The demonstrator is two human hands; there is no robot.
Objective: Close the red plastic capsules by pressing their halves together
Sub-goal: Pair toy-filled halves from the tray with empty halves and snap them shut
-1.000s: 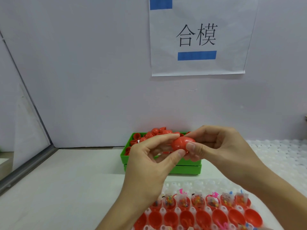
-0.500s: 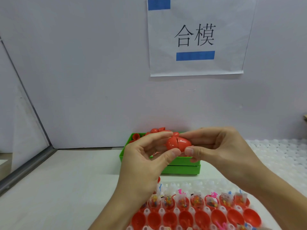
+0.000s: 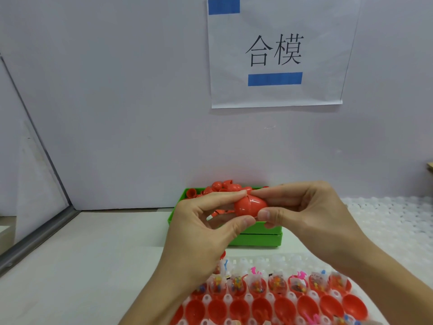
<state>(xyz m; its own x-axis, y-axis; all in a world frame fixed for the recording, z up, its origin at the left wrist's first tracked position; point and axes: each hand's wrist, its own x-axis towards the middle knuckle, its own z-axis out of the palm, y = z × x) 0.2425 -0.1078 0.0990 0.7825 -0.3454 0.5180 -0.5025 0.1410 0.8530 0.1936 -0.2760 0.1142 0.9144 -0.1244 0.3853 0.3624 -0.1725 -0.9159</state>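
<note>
A red plastic capsule [image 3: 250,205] is held in the air in front of the green bin, its two halves together with a seam showing. My left hand [image 3: 206,233] pinches its left half between thumb and fingers. My right hand [image 3: 304,214] pinches its right half the same way. Below, a white holder tray [image 3: 269,261] carries a row of open red halves [image 3: 276,286] filled with small toy packets, and a nearer row of open red halves [image 3: 304,306].
A green bin [image 3: 260,238] heaped with loose red capsule halves [image 3: 222,186] stands against the back wall. A white bumpy sheet [image 3: 386,221] covers the table at the right. A paper sign [image 3: 276,52] hangs on the wall. A metal-edged panel [image 3: 35,233] borders the left.
Both hands with the capsule have drifted slightly left and up in the view. The capsule's halves sit closer together now, with my fingers and thumbs pinching either side of the seam.
</note>
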